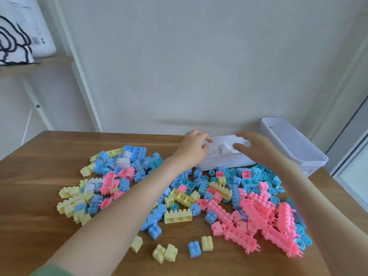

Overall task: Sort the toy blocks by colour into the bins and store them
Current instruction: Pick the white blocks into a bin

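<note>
A white bin (pixel 225 163) stands at the table's far edge with several white blocks (pixel 221 149) inside. My left hand (pixel 194 148) hovers over the bin's left end, its fingers loosely curved, and I see nothing held in them. Over the bin's right end my right hand (pixel 253 146) has its fingers spread and also holds nothing. Mixed blocks cover the table in front: a pink heap (pixel 258 218) at the right, blue blocks (pixel 139 156) and round blue pieces (pixel 264 176) towards the back, and yellow blocks (pixel 73 204) at the left. A few white blocks (pixel 123 162) lie in the left pile.
A stack of empty white bins (pixel 294 144) stands at the table's back right corner beside the wall. Loose yellow and blue blocks (pixel 194 249) lie near the wooden table's (pixel 49 156) front. A white shelf frame (pixel 79 76) rises at the left.
</note>
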`<state>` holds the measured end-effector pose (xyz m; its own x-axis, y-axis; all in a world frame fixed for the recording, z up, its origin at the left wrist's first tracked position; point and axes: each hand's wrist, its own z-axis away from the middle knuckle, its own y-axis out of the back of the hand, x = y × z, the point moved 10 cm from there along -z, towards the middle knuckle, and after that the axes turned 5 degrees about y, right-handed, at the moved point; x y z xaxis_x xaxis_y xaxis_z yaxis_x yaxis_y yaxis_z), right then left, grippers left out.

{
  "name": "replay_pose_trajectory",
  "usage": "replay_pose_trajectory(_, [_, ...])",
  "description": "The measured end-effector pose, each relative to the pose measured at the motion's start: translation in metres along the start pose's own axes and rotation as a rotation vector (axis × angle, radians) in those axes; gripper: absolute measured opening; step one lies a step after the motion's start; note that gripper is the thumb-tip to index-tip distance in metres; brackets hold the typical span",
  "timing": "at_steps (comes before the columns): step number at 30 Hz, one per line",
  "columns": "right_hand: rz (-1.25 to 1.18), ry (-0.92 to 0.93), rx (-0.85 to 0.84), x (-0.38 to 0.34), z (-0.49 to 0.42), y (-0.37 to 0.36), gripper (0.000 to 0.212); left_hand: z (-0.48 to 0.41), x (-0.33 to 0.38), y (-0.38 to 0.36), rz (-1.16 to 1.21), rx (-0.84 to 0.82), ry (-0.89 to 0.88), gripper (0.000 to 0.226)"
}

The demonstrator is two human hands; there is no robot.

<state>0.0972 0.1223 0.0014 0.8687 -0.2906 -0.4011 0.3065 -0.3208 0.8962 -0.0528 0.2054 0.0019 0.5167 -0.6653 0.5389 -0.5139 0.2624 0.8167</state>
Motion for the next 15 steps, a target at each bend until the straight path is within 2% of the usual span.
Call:
replay_pose_trajectory(5, [-0.033,0.204,0.111,-0.054,0.002,0.001,0.026,0.027,-0.037,0.038,-0.070,0.069,0.034,0.026])
replay_pose_trajectory(8, [-0.088,0.346,0.111,-0.102,0.000,-0.010,0.022,0.052,-0.077,0.070,-0.088,0.142,0.113,0.026])
replay_pose_trajectory(11, [-0.100,0.478,0.055,-0.154,-0.008,-0.024,0.025,0.077,-0.125,0.103,-0.147,0.210,0.228,0.025])
replay_pose_trajectory(15, [-0.136,0.530,-0.069,-0.208,-0.019,-0.063,0.040,0.102,-0.180,0.139,-0.212,0.249,0.351,0.027])
